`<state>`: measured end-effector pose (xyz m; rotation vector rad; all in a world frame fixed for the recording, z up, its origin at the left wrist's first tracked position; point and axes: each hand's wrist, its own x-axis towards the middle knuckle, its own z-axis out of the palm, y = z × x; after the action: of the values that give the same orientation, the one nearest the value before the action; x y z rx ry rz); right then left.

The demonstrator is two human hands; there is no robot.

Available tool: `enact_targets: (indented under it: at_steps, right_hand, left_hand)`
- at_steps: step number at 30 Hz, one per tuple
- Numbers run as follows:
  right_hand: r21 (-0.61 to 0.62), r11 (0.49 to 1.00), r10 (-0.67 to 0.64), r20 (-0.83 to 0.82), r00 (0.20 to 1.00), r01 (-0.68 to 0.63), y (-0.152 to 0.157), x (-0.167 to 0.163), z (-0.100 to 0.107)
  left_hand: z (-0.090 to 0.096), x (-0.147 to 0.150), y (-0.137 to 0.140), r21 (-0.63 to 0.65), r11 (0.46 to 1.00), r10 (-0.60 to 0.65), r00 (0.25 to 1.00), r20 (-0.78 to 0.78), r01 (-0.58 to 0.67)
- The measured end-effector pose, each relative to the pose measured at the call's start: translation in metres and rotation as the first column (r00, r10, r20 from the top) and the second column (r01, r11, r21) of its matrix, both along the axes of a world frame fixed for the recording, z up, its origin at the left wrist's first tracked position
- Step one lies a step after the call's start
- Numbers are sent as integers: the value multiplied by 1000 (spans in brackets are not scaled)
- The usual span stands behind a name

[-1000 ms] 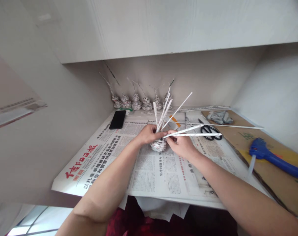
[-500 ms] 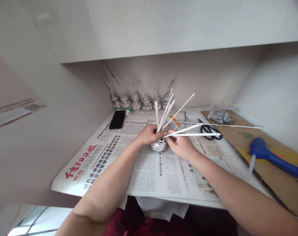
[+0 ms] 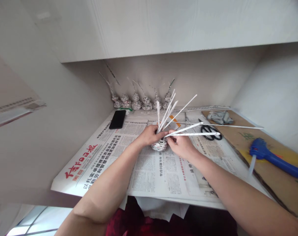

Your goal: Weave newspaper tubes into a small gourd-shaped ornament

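Paper base (image 3: pixel 159 146) woven; strips (image 3: pixel 158 111) above apparently unwoven. Left hand (image 3: pixel 150 135) curled round base, right hand (image 3: pixel 180 144) pinching strips low. Six gourd-like pieces (image 3: pixel 147 104) along back edge of table (image 3: pixel 121 154).

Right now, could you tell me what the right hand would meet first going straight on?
Probably the woven paper base, which the right hand seems to touch, though depth is unclear.

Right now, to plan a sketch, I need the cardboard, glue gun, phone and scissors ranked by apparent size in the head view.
Largest first:
1. Cardboard
2. Glue gun
3. Phone and scissors: too alike to rank.
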<state>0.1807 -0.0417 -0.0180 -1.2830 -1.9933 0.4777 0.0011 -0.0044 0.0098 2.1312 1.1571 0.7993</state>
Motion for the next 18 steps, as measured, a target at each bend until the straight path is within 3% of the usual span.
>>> enact_targets:
  at_steps: [18]
  right_hand:
    - [4, 1000, -16, 22, 1000, 16, 0, -1, 1]
  left_hand:
    - [4, 4, -6, 54, 998, 18, 998, -64, -15]
